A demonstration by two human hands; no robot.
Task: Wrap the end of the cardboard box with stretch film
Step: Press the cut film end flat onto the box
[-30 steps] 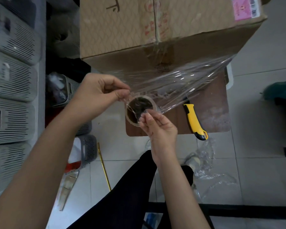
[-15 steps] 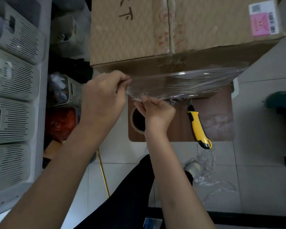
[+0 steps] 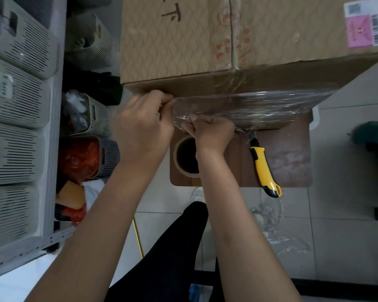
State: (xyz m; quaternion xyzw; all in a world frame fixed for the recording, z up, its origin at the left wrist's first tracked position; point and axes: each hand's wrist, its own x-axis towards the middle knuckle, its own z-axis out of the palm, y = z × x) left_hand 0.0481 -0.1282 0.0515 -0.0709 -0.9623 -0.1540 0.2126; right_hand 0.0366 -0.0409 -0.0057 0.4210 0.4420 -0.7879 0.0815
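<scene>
A large brown cardboard box (image 3: 205, 40) stands on a low brown stool (image 3: 288, 158). Clear stretch film (image 3: 260, 105) lies in a band across the box's near end face, running from its right corner to my hands. My left hand (image 3: 142, 125) pinches the film's upper free edge against the box's left part. Just right of it and lower, my right hand (image 3: 210, 131) pinches the lower free edge. Both fists are closed on film.
A tape roll (image 3: 183, 158) and a yellow utility knife (image 3: 264, 168) lie on the stool under the box. Grey slotted bins (image 3: 15, 105) line shelves at the left. Crumpled film scrap (image 3: 275, 227) lies on the tiled floor. My dark-trousered leg (image 3: 162, 253) is below.
Both hands rose from in front of the tape roll to the box's end face, pulling the loose film flat and taut against it. The view shifted closer to the box.
</scene>
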